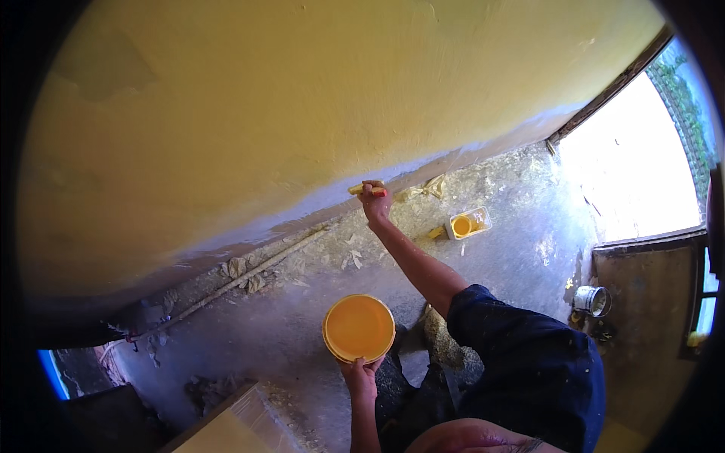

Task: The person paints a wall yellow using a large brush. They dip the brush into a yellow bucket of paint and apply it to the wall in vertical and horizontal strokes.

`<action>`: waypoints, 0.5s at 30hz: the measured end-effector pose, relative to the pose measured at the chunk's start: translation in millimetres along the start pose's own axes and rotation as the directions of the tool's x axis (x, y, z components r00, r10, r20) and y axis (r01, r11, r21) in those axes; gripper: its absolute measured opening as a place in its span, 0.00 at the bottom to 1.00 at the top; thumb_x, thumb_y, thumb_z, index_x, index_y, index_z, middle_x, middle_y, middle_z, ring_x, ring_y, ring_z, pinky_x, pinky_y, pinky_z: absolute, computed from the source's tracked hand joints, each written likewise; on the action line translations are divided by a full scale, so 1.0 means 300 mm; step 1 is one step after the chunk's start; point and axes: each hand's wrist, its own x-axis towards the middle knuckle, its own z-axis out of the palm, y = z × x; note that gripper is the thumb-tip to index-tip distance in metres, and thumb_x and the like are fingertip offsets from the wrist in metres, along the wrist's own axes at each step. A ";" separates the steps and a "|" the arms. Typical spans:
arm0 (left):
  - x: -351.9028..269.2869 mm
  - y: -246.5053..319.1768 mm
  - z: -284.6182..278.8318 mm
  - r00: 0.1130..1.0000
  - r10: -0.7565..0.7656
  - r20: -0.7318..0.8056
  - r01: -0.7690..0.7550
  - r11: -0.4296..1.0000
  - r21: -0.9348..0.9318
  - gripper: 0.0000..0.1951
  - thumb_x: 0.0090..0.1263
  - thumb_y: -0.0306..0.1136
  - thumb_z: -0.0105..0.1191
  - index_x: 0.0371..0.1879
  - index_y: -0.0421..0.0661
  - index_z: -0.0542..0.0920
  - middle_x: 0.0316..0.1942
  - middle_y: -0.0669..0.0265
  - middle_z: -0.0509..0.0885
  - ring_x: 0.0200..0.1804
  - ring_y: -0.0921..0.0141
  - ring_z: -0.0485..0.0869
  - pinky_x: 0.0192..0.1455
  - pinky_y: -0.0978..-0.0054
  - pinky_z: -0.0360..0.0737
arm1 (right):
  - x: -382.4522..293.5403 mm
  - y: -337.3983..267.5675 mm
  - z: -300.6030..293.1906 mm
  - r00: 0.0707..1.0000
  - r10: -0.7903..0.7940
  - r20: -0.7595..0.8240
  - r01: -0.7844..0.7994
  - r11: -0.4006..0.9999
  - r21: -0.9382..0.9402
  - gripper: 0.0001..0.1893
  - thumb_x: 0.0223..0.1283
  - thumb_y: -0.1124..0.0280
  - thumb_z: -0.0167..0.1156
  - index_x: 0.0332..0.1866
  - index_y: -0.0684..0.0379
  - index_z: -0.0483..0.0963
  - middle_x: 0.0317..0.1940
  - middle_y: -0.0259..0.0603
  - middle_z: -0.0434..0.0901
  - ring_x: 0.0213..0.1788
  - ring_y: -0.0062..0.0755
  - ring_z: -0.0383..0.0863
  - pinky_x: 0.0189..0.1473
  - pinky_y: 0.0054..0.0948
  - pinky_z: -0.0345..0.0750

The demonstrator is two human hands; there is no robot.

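My right hand (375, 203) grips a paintbrush (378, 192) with a red-ended handle, its bristle end at the pale unpainted band low on the yellow wall (317, 102). Whether the bristles touch the wall I cannot tell. Below, my left hand (360, 376) holds a round bucket of orange-yellow paint (360, 328) by its near rim, the opening facing up. The band (317, 198) runs slantwise along the wall's foot, between the yellow paint and the floor.
A clear plastic tub (480, 219) with a cup of yellow paint stands on the stained floor. A long pole (266, 266) and paint flakes lie along the wall. A paint-smeared can (591, 300) is beside the door panel (640, 283), a bright doorway above it. A board (226, 427) is lower left.
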 end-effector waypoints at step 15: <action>0.024 -0.022 -0.041 0.999 -0.015 0.045 0.017 0.999 -0.049 0.36 0.63 0.15 0.41 0.71 0.50 0.47 0.64 0.50 0.62 0.61 0.52 0.74 0.54 0.49 0.82 | -0.101 -0.149 0.173 0.882 -0.470 -0.039 0.470 0.871 0.140 0.09 0.65 0.71 0.54 0.41 0.66 0.77 0.28 0.43 0.81 0.31 0.26 0.83 0.32 0.26 0.78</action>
